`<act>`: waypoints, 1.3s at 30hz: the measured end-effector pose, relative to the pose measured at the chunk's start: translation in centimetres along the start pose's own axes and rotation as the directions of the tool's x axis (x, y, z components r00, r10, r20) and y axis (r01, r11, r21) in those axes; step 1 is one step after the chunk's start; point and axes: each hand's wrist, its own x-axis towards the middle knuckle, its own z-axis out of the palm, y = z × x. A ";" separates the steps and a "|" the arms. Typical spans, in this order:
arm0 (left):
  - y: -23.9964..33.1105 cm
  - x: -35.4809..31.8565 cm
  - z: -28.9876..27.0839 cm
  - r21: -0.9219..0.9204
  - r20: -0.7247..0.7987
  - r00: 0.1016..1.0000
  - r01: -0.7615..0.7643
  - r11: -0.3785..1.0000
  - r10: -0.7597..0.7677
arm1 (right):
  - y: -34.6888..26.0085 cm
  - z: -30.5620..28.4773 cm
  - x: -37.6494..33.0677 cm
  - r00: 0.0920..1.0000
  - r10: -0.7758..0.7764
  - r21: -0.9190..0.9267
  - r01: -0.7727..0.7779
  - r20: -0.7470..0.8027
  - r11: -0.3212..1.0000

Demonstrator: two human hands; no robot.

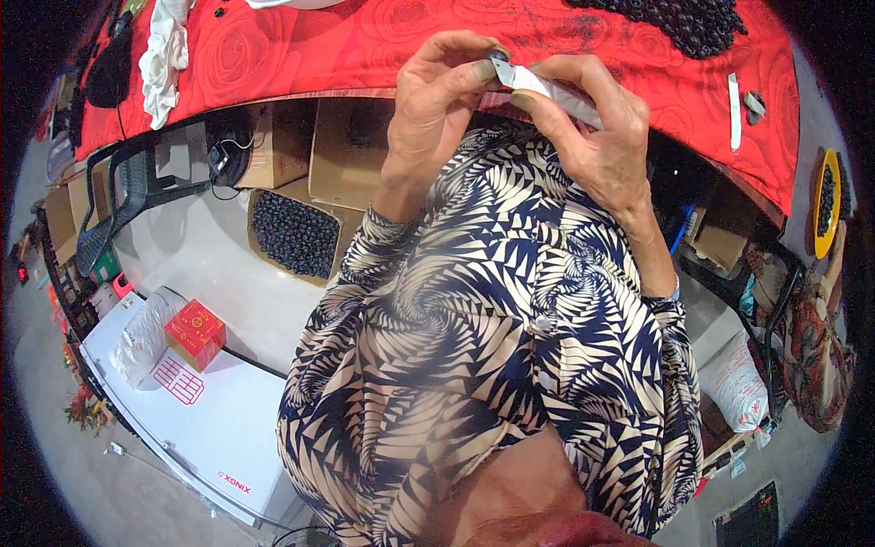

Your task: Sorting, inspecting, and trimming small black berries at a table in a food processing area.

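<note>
My left hand (437, 105) is raised at the red tablecloth's near edge. Its thumb and fingers pinch a small dark round piece (498, 54). My right hand (597, 123) is closed on a folded white strip (558, 94), which runs back into the palm. The strip's pointed end meets the left thumb and fingertip, just below the dark piece. Whether the strip touches that piece I cannot tell. On the table, a pile of similar small dark round pieces (679, 23) lies beyond my right hand.
The red tablecloth (273, 46) bears a crumpled white cloth (166, 64) and a white strip (735, 111). Below stands a cardboard box of dark round pieces (293, 235). A red box (195, 335) rests on a white surface. At right, another person (816, 351) is near a yellow tray (827, 205).
</note>
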 end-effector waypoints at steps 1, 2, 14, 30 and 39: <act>-0.1 0.0 -0.1 -0.015 -0.001 1.000 0.003 1.000 -0.003 | 0.1 0.0 0.0 1.000 0.002 -0.001 -0.002 0.000 1.000; -0.2 0.0 -0.2 -0.016 -0.002 1.000 0.005 1.000 -0.005 | 0.2 0.1 -0.1 1.000 -0.002 -0.007 0.002 0.003 1.000; -0.1 0.1 -0.6 -0.029 -0.012 0.999 0.040 0.999 -0.040 | 0.1 0.3 0.1 1.000 0.027 0.011 -0.027 -0.003 1.000; 0.2 0.1 -1.0 -0.130 0.080 0.984 0.169 0.977 -0.160 | 0.2 0.0 0.0 0.999 0.023 0.024 -0.024 0.025 0.999; 0.8 0.0 -0.6 -0.169 0.336 0.928 0.230 0.959 -0.163 | 3.9 -2.5 1.4 0.878 0.273 0.108 -0.251 -0.393 0.962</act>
